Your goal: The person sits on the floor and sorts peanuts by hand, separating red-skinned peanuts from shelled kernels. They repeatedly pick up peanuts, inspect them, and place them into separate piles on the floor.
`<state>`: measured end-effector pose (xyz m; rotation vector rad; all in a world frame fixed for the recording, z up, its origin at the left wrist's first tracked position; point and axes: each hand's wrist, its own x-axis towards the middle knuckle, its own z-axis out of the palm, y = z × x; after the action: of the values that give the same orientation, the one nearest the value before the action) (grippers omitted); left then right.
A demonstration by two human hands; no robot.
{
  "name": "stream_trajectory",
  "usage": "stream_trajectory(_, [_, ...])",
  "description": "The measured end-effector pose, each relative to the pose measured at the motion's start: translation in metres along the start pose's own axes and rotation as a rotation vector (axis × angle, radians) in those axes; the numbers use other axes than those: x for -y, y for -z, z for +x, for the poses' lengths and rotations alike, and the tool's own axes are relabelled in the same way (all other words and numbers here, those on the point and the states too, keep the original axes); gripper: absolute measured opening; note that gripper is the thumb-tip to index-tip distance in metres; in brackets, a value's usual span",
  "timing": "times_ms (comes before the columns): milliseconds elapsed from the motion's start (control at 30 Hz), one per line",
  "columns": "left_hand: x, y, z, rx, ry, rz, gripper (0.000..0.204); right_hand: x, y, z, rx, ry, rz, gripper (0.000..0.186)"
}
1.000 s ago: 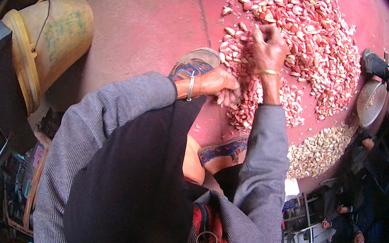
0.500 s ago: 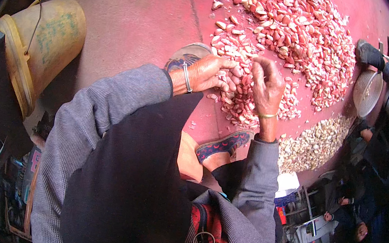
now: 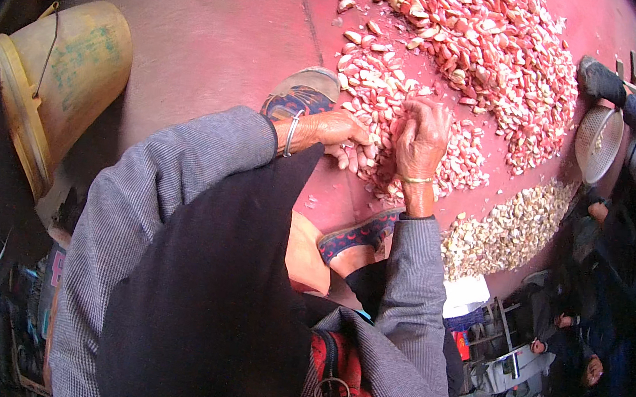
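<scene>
While the left hand [image 3: 347, 139] curls half-closed at the left edge of the smaller pink-and-white heap [image 3: 381, 90] on the red floor [image 3: 212, 29], the right hand [image 3: 422, 141] bends its fingers right over the middle; whether either grips a piece, I can't tell! Far right spreads a larger heap [image 3: 490, 61], with a pale heap [image 3: 511, 228] nearer, right.

Left fingers [image 3: 350, 154] curled; right fingers [image 3: 423, 116] bent; forearms [image 3: 415, 258] forward.
</scene>
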<state>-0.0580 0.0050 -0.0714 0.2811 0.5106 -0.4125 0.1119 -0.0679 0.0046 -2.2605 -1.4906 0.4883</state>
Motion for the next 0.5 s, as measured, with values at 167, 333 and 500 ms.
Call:
stream_trajectory(167, [0.000,0.000,0.001,-0.028,0.018,0.053,0.029,-0.003,0.010,0.009,-0.098,-0.121,0.105,0.020])
stream_trajectory(333, [-0.001,0.003,0.002,-0.004,0.038,0.117,0.031,0.009,-0.009,0.053,-0.057,0.197,0.120,0.043])
stream_trajectory(500, [-0.001,0.001,-0.001,-0.004,0.009,0.013,0.029,-0.006,-0.016,0.076,0.014,0.292,-0.120,0.048])
